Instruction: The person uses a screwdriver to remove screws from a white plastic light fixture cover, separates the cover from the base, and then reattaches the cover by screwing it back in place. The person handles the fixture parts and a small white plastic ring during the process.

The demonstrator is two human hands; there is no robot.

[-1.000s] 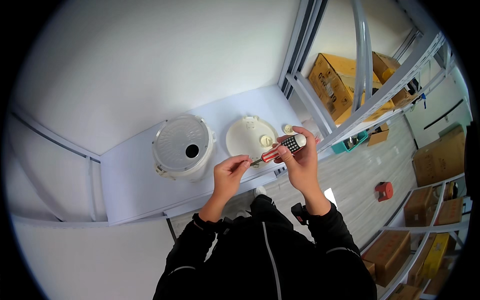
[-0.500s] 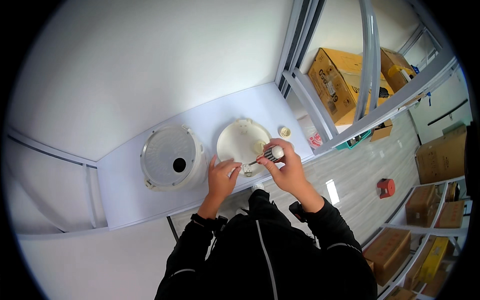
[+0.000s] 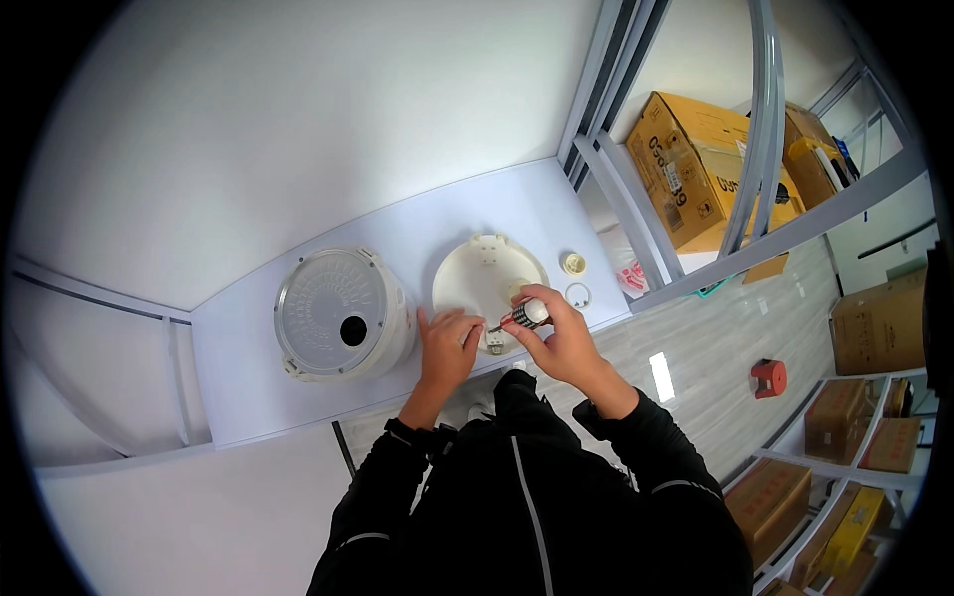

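My right hand (image 3: 561,338) is wrapped round a screwdriver (image 3: 528,315) with a white, black and red handle. Its shaft points left and down toward a small fitting (image 3: 496,343) at the near edge of a round white lid (image 3: 467,273), which lies inner side up on the table. Close to the screwdriver's tip, my left hand (image 3: 447,343) has its fingertips drawn together over the lid's near left rim; whatever they pinch is too small to make out. To the left stands a white round appliance body (image 3: 343,308), its translucent top disc pierced by a dark round hole.
A small cream cap (image 3: 573,263) and a thin pale ring (image 3: 578,295) lie right of the lid on the white table (image 3: 248,397). Grey frame posts (image 3: 606,89) rise at the right, with a yellow carton (image 3: 686,169) beyond. A red stool (image 3: 768,377) stands on the floor.
The screwdriver handle has shifted slightly left and down, and my left fingers have moved closer to its tip. The pale ring, earlier hidden by my right hand, now shows.
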